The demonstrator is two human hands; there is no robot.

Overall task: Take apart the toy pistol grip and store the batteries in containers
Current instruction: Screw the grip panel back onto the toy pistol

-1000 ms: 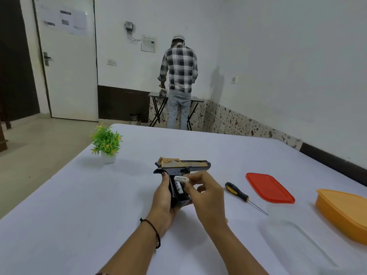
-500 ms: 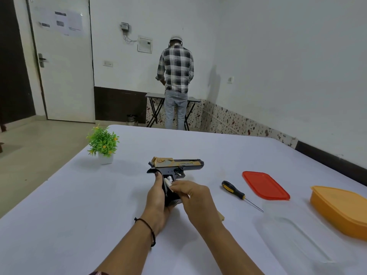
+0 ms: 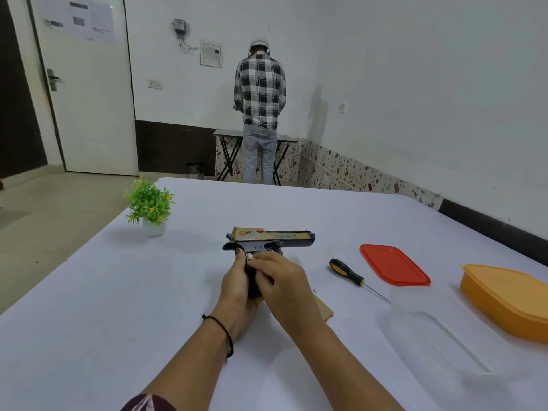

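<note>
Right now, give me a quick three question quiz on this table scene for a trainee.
1. True or false: the screwdriver lies on the table, apart from both hands.
2. Which hand wraps the toy pistol grip from behind? A) left hand B) right hand
3. Fill in: the loose lid beside the screwdriver is ____ in colour.

Key
1. True; it lies between the right hand and the red lid.
2. A; the right hand's fingers work at the grip's open side.
3. Red; the orange container sits farther right.

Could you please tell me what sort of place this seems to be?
Probably a plain workroom or office, not a home: bare white walls, a door with notices, a large white table, and another person at a folding table.
</note>
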